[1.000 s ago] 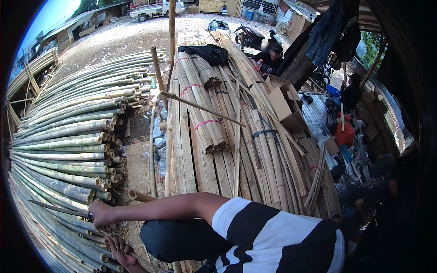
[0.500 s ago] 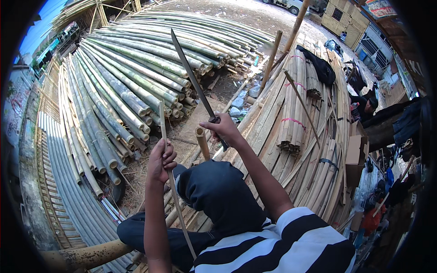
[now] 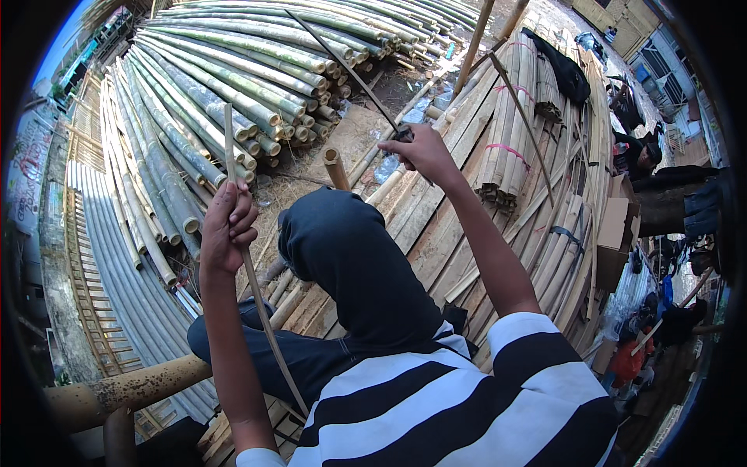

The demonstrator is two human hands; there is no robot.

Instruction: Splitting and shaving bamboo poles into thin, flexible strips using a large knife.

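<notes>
A long, thin bamboo strip [image 3: 264, 321] stands slanted in my left hand [image 3: 226, 227], whose fingers are wrapped round it. Its upper end rises above the fist and its lower end reaches down toward my lap. My right hand [image 3: 421, 150] grips the dark handle of a machete [image 3: 348, 72]. The blade points up and to the left, seen nearly edge-on, and is apart from the strip. Below and between the hands is my bent knee [image 3: 342, 241] in dark trousers. An upright cut bamboo post [image 3: 336, 168] stands just beyond the knee.
Stacked bamboo poles [image 3: 202, 101] fan out ahead and left. To the right lie split bamboo slats [image 3: 436, 210] and a bundle tied with pink string [image 3: 510, 117]. A thick bamboo pole [image 3: 132, 389] crosses at lower left. Another person [image 3: 642, 156] is at the far right.
My hands have moved apart, the left one left with the strip, the right one right with the machete. The blade has turned more edge-on and leans further left. The view has shifted slightly.
</notes>
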